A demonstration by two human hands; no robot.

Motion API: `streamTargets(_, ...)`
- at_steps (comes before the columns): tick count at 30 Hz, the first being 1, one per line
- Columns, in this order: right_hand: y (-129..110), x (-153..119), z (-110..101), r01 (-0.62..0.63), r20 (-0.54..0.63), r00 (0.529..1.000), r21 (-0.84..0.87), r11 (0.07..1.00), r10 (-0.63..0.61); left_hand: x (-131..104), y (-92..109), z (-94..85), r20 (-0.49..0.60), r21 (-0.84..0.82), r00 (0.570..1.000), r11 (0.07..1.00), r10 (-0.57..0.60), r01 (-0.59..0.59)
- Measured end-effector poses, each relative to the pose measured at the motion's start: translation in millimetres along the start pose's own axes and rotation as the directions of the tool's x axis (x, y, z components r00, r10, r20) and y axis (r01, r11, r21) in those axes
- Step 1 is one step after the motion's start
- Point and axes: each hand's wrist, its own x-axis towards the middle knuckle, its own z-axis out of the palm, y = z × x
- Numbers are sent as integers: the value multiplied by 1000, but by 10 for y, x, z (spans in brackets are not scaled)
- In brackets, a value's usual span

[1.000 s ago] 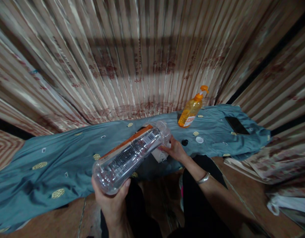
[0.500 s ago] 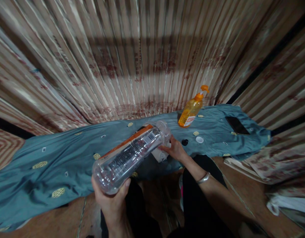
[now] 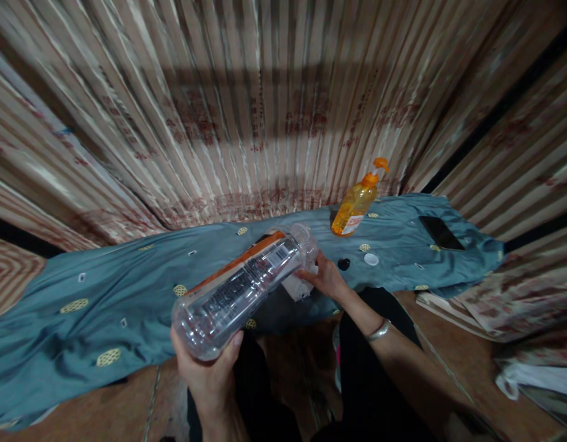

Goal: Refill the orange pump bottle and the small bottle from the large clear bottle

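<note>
A clear plastic bottle point(image 3: 239, 291) with an orange, white and dark printed label lies slanted across the front of me, tilted up to the right. My left hand point(image 3: 208, 371) is closed round its lower left end, thumb on the near side. At the narrower right end, my right hand point(image 3: 325, 276) grips the bottle, its fingers partly hidden behind it. Under that end a white cloth or tissue point(image 3: 298, 287) shows; whether the right hand touches it I cannot tell. A small black cap point(image 3: 344, 264) and a white round lid point(image 3: 370, 259) lie right of my right hand.
An orange pump bottle point(image 3: 354, 205) stands at the back of the narrow surface under a blue-green cloth point(image 3: 126, 276). A dark phone point(image 3: 440, 233) lies farther right. Striped curtains point(image 3: 265, 110) hang behind and at both sides. Tiled floor point(image 3: 103, 405) shows below, with my dark-clothed legs.
</note>
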Motion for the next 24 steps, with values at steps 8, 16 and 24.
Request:
streamTargets(8,-65,-10,-6,-23,2,1000,5,1000,23,8,-36,-28,13,-4,1000,1000,-17,17)
streamTargets(16,-80,-16,-16,-14,4,1000,23,1000,14,-3,1,-1,0,-28,1000,999,-28,28)
streamTargets(24,-69,-13,-17,-34,13,999,23,999,34,0,26,14,-10,-50,999,998,-47,47)
